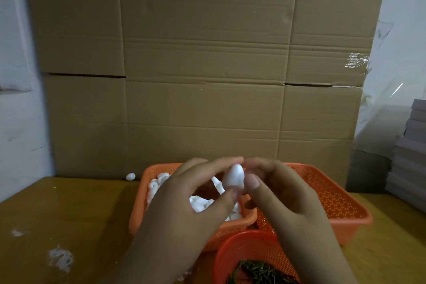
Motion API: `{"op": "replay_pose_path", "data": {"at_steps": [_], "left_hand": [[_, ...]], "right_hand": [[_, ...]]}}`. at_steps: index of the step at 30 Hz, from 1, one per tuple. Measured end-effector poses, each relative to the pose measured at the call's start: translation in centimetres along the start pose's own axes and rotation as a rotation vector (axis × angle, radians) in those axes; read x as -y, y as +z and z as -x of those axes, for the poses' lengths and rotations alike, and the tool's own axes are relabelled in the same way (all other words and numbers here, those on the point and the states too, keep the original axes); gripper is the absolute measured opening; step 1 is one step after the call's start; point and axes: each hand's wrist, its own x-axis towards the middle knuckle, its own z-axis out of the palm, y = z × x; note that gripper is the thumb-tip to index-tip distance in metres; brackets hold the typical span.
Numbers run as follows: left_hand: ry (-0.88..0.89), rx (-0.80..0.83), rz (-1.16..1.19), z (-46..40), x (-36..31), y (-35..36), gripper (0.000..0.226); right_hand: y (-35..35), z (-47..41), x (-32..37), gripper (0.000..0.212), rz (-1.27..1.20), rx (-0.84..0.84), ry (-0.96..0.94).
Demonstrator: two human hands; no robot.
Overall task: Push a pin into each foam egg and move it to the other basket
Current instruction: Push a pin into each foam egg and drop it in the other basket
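My left hand (pixel 184 200) holds a white foam egg (pixel 233 177) between thumb and fingers, raised above the baskets. My right hand (pixel 285 196) meets the egg from the right, thumb and forefinger pinched against its side; any pin between them is too small to see. Below sits an orange basket (pixel 138 217) with several white foam eggs (pixel 198 203) in it. A second orange basket (pixel 341 205) stands to its right, its visible part bare. A small round orange basket (pixel 244 249) at the front holds dark green pins (pixel 260 272).
One loose foam egg (pixel 130 176) lies on the wooden table (pixel 69 219) by the back wall of cardboard boxes (pixel 202 64). A stack of grey boards (pixel 412 150) stands at the right edge. White smudges mark the table at front left.
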Motion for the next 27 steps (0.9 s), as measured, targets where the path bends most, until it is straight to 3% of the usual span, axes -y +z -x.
{"op": "replay_pose_path", "data": {"at_steps": [7,9,12,27], "left_hand": [[-0.058,-0.037,-0.093,0.18,-0.38,0.87,0.048],[-0.085,-0.017,-0.089,0.30,-0.11,0.78,0.041],[-0.116,0.010,-0.044,0.25,0.22,0.75,0.008],[-0.108,0.027,0.007,0.41,0.36,1.03,0.005]], "right_hand": [[-0.03,0.07,0.18,0.022,-0.007,0.000,0.028],[-0.34,-0.05,0.24,0.024,-0.035,-0.049,0.028],[-0.64,-0.19,0.31,0.028,-0.092,-0.097,0.050],[-0.11,-0.05,0.19,0.023,-0.053,-0.075,0.034]]}}
